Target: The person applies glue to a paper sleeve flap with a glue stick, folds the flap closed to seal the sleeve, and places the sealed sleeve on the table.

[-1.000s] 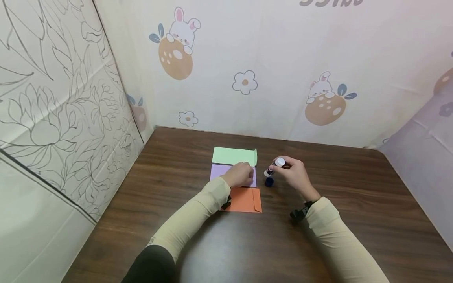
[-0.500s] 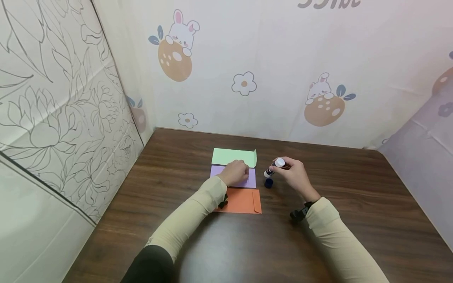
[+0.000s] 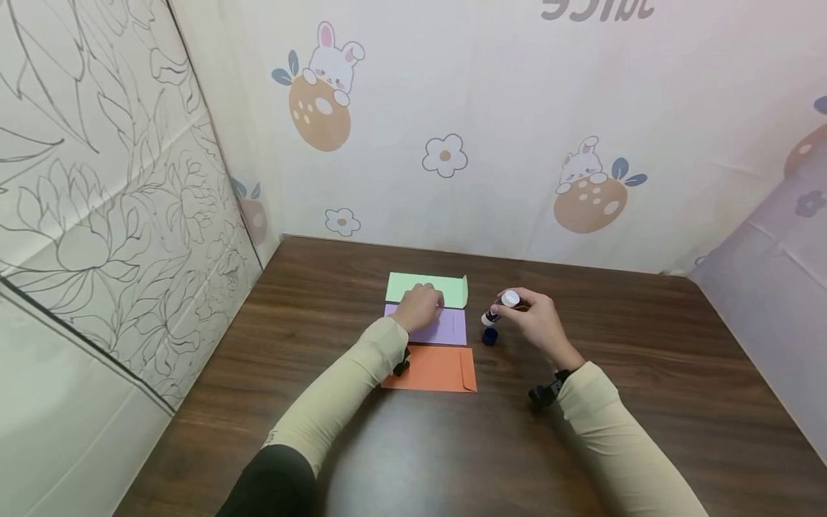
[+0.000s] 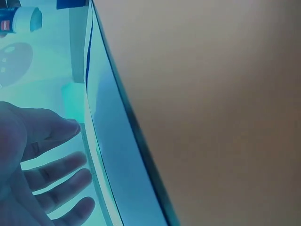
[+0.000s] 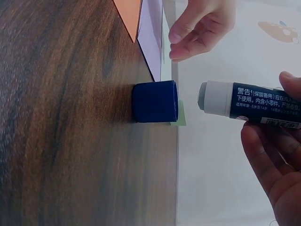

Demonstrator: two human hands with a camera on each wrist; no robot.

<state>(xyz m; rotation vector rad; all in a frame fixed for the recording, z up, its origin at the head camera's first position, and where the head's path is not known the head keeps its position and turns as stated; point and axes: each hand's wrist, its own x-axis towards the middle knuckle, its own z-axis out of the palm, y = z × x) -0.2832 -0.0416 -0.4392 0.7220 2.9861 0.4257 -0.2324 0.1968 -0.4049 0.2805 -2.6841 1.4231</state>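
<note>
My right hand [image 3: 541, 324] grips a dark-blue glue stick [image 5: 263, 104] with white ends. Its uncapped tip points down at a blue cap [image 5: 154, 102], which stands on the table with its opening upward, a small gap below the tip. My left hand [image 3: 418, 307] hovers over the purple envelope [image 3: 454, 330] with nothing between thumb and fingers; the left wrist view shows its fingers [image 4: 66, 186] loosely extended. Beyond the purple envelope lies a green one [image 3: 456, 291] with its right flap raised. Nearer me is an orange envelope [image 3: 436, 373], partly covered by my left wrist.
The brown wooden table [image 3: 620, 345] runs back to a wall cloth [image 3: 504, 187] printed with rabbits and flowers. A line-drawn floral panel [image 3: 90, 237] borders the left side. Dark wrist cameras [image 3: 548, 390] sit on both wrists.
My left hand has drifted left and slightly away from me, uncovering more of the purple and orange envelopes. The right hand keeps holding the glue stick above the cap.
</note>
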